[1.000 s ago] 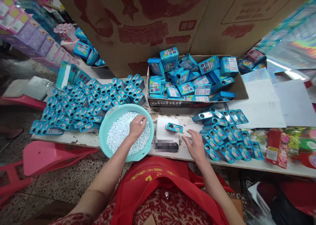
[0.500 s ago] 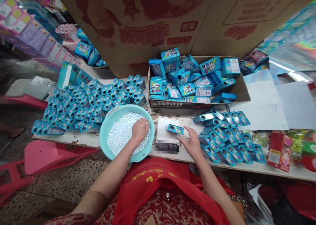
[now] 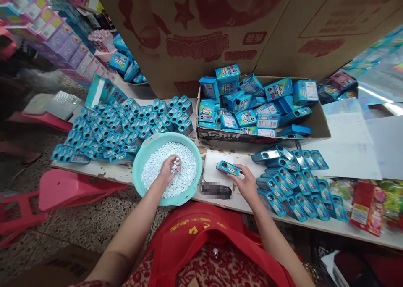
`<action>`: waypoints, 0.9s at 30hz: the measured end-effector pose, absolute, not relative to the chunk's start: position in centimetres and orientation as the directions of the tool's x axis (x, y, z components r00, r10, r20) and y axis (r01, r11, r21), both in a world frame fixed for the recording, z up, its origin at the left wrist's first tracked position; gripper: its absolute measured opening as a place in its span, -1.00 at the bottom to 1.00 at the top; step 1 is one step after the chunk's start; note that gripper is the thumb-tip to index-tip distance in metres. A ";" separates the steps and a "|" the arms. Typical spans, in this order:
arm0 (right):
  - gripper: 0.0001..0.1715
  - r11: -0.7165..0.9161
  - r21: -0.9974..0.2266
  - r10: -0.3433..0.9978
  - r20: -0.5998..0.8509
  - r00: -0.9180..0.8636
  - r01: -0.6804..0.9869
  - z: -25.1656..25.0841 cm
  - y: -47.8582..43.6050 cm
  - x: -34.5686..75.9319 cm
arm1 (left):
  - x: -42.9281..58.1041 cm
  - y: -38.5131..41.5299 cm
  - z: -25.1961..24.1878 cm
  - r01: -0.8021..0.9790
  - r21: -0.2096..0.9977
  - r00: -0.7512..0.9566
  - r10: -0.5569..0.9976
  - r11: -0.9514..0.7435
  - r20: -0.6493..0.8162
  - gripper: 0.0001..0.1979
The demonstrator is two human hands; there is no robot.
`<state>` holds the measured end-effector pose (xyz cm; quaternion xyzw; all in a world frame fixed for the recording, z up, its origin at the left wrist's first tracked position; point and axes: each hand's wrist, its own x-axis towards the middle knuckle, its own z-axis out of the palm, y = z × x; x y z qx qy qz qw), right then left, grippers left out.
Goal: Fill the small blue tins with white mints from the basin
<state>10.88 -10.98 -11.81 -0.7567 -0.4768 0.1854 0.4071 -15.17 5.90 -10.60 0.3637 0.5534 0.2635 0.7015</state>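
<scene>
Small white candies (image 3: 184, 169) fill a turquoise plastic basin (image 3: 135, 173). My left hand (image 3: 167, 170) is over them, half turned up, with its fingers curled around several candies. My right hand (image 3: 246, 182) pinches the near right end of a small blue candy box (image 3: 229, 168), which has a round hole at its left end. This box is on or just above the white plate of a small scale (image 3: 209, 163); I cannot tell which. The scale's dark front panel (image 3: 217, 190) is blurred.
Many blue boxes with holes (image 3: 119, 127) crowd the table's left. More blue boxes (image 3: 296, 182) stand in rows at the right. An open carton (image 3: 220, 135) of blue boxes sits behind the scale. A large cardboard box (image 3: 201, 26) forms the back. A pink stool (image 3: 63, 184) is at lower left.
My left hand has drawn back leftward and turned up with candies in it. My right hand has closed on the blue box at the scale. The whole view has shifted slightly.
</scene>
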 end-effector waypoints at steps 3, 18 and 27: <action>-0.57 -0.195 -0.808 0.874 0.114 0.472 0.557 -9.6 -10.6 9.9 | -14.4 6.5 -8.7 -0.236 0.621 0.285 0.664 0.747 -0.691 -0.70; -0.65 0.008 -0.741 0.940 0.235 0.249 0.671 -3.2 -6.5 2.9 | -6.8 3.3 0.6 -0.425 0.859 0.131 0.959 0.285 -0.253 -0.49; -0.67 -0.031 -0.817 0.938 0.174 0.298 0.575 -3.4 -6.1 3.1 | -7.6 4.8 0.2 -0.496 0.785 0.146 0.927 0.371 -0.346 -0.46</action>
